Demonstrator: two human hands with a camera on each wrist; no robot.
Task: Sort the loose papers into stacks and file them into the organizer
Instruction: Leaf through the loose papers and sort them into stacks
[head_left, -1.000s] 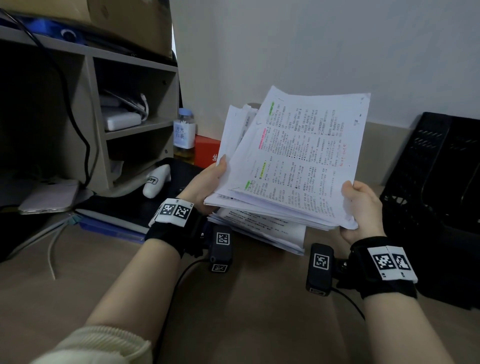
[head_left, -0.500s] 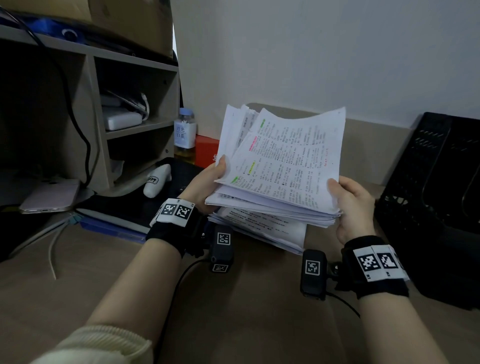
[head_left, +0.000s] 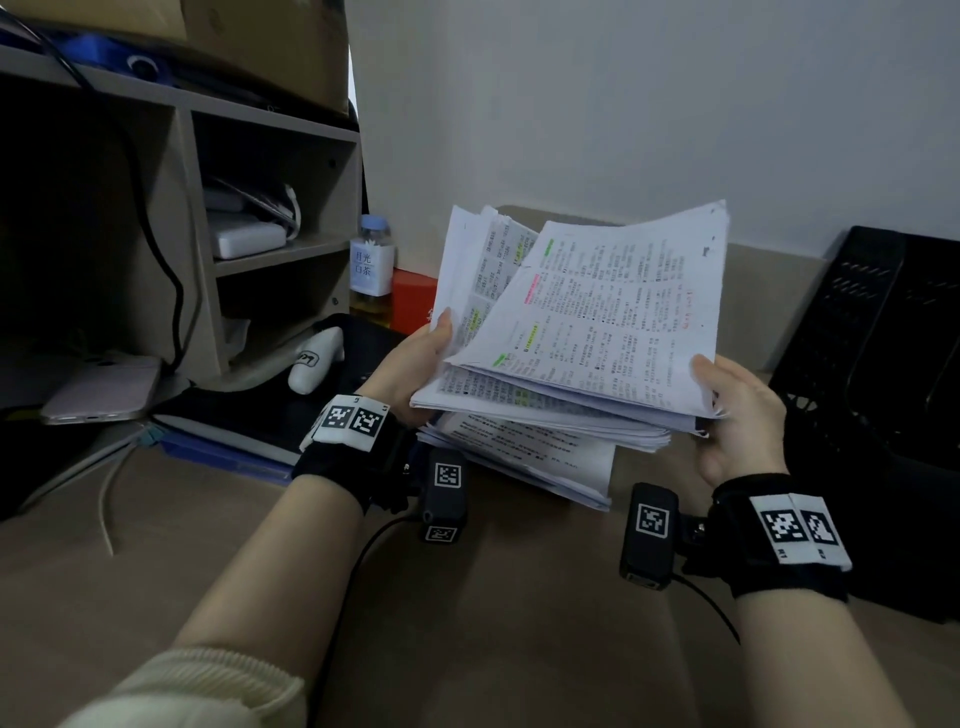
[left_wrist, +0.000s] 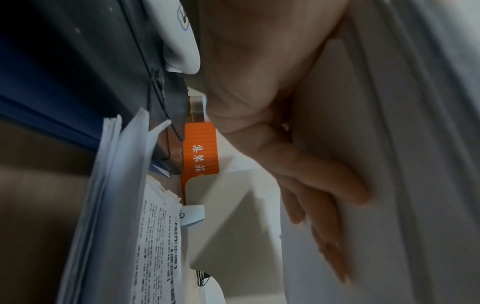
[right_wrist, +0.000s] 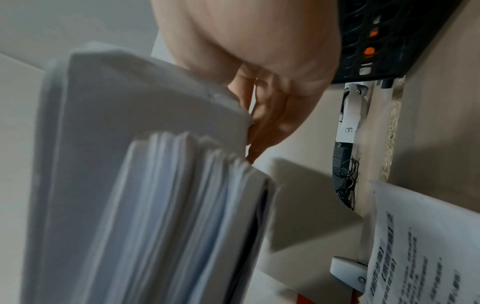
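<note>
I hold a thick stack of printed papers (head_left: 613, 332) above the desk with both hands, its top sheets fanned and marked with highlighter. My left hand (head_left: 421, 364) grips the left edge, thumb on top and fingers (left_wrist: 319, 185) flat underneath. My right hand (head_left: 732, 410) grips the near right corner, thumb on the top sheet; the right wrist view shows the stack's edge (right_wrist: 166, 195) beside the fingers (right_wrist: 270, 115). A second pile of papers (head_left: 524, 462) lies on the desk below. The black mesh organizer (head_left: 883, 364) stands to the right.
A wooden shelf unit (head_left: 197, 218) with a white box stands at the left. Near the wall are a bottle (head_left: 371, 265) and an orange box (head_left: 413, 301). A white device (head_left: 314, 358) and dark folders lie left of the papers. A phone (head_left: 98, 389) lies far left.
My right hand slid left along the stack and has come back right. The top sheets dipped and have risen again. My left hand has barely moved.
</note>
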